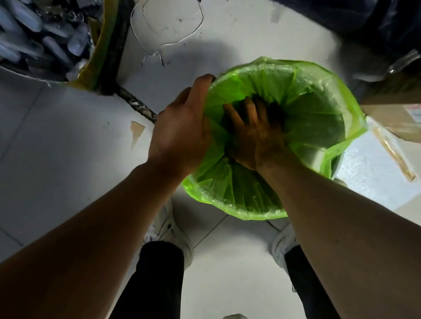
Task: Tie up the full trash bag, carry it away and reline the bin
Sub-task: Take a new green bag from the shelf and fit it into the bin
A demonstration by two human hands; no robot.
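The thin, slippery green liner (313, 97) suits rim holds: left hand (181, 128) pinches its edge, right hand (255, 138) seemingly presses open-palmed inside.

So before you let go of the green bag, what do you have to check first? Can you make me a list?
1. Green bag folded over the bin's rim all the way round: ok where it shows; the near right part is hidden by the arm.
2. Left hand holding the rim steady: ok, it grips the left edge.
3. Right hand pushing the liner down inside: ok, fingers spread against the plastic.
4. Liner reaching the bottom: cannot tell, the middle is dark.
5. Bag free of tears: cannot tell; only creases show.
6. Bin standing clear of the cardboard box: cannot tell, they look very close.
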